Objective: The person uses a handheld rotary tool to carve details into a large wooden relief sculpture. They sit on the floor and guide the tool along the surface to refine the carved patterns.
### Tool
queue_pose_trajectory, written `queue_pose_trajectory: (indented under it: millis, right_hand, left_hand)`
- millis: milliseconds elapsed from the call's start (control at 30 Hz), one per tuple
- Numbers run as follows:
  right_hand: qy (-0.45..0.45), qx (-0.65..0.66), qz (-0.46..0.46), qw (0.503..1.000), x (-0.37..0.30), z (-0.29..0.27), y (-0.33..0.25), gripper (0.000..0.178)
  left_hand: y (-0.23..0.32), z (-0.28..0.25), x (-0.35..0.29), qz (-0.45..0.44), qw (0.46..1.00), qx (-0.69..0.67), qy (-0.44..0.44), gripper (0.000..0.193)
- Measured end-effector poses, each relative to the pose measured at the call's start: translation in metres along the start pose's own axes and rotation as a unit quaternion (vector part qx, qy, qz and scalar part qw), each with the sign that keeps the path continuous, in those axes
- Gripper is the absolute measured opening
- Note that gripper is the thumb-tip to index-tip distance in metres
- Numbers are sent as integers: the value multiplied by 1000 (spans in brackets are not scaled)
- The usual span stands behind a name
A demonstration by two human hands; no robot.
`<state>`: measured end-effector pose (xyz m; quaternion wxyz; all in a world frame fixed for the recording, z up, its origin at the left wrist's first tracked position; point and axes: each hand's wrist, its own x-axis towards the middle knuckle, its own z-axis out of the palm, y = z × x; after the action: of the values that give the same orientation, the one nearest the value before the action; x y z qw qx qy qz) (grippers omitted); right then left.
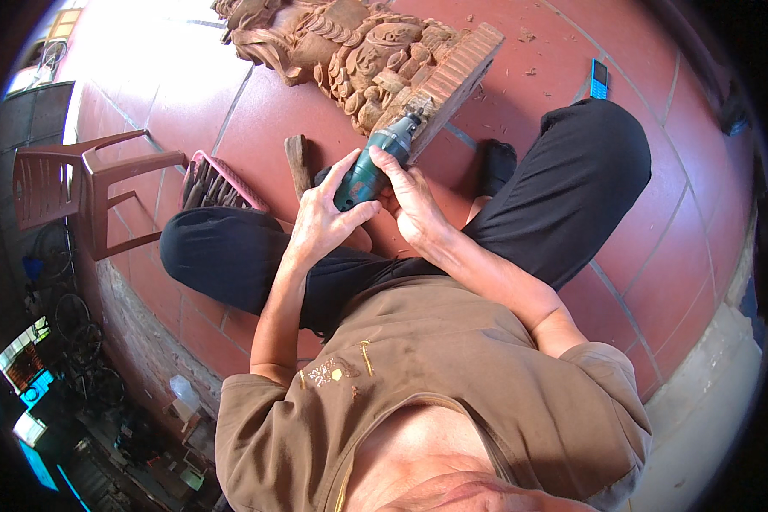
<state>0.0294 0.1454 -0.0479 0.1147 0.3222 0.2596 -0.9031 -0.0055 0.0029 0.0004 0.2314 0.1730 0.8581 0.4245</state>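
A green rotary tool (pixel 369 171) is held between my two hands, its grey nose pointing up and away toward a carved wooden statue (pixel 375 60). My left hand (pixel 322 213) grips the tool's near left side, thumb and fingers around the body. Wrapped on its right side is my right hand (pixel 411 200), with the thumb lying along the top. The tool's tip meets or sits just over the ridged base (pixel 465 77) of the statue; contact is hard to make out. The statue lies on its side, covered in rounded carved shapes.
A wooden mallet-like block (pixel 298 162) lies left of my hands, beside a pink basket (pixel 230 181) of dark tools. Farther left stands a brown plastic chair (pixel 102 175). A blue phone (pixel 600 78) rests on the red tiles past my right knee. Wood chips (pixel 527 36) are scattered near the base.
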Motion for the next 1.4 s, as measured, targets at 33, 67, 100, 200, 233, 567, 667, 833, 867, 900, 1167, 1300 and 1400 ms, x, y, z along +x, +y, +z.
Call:
queue_pose_trajectory:
  millis: [33, 67, 100, 200, 233, 567, 667, 833, 867, 900, 1167, 1300, 1400]
  right_hand:
    - [-5, 4, 1, 1000, -1, 0, 0, 39]
    - [-11, 7, 1, 1000, -1, 0, -1, 38]
    - [-11, 7, -5, 1000, 0, -1, 0, 38]
    - [-9, -1, -12, 1000, 4, 0, 2, 37]
    - [-6, -8, -5, 1000, 3, 1, 1, 37]
    - [-21, 9, -9, 1000, 13, 2, 6, 39]
    - [-14, 6, -12, 1000, 14, 0, 8, 41]
    - [-16, -3, -10, 1000, 7, 0, 5, 42]
    - [-13, -3, -10, 1000, 6, 0, 4, 42]
    - [-13, -3, -9, 1000, 5, 0, 5, 42]
    - [-11, -5, -7, 1000, 2, -3, 6, 42]
    - [-4, -17, 3, 1000, 5, 0, 3, 44]
    - [-17, -12, 5, 1000, 8, 1, 3, 46]
  left_hand:
    - [-1, 0, 0, 4, 1000, 2, 0, 75]
    - [-1, 0, 0, 7, 1000, 4, 1, 75]
    - [-2, 1, 0, 7, 1000, 1, 3, 75]
    - [-3, 1, 0, -4, 1000, -5, 8, 75]
    - [0, 0, -1, -14, 1000, -5, 8, 76]
    - [-3, -1, -2, -30, 999, -2, 23, 76]
    - [-2, 0, -1, -11, 1000, -5, 23, 76]
    - [-1, -2, -1, -7, 1000, -4, 7, 76]
    - [-1, -3, -1, -6, 1000, -4, 4, 76]
    - [-1, -2, -1, -5, 1000, -8, 3, 76]
    - [-3, -1, -2, -6, 1000, -10, 3, 74]
    - [-5, -1, -2, -2, 1000, -3, 13, 76]
    - [-5, -2, -2, -16, 1000, -1, 17, 76]
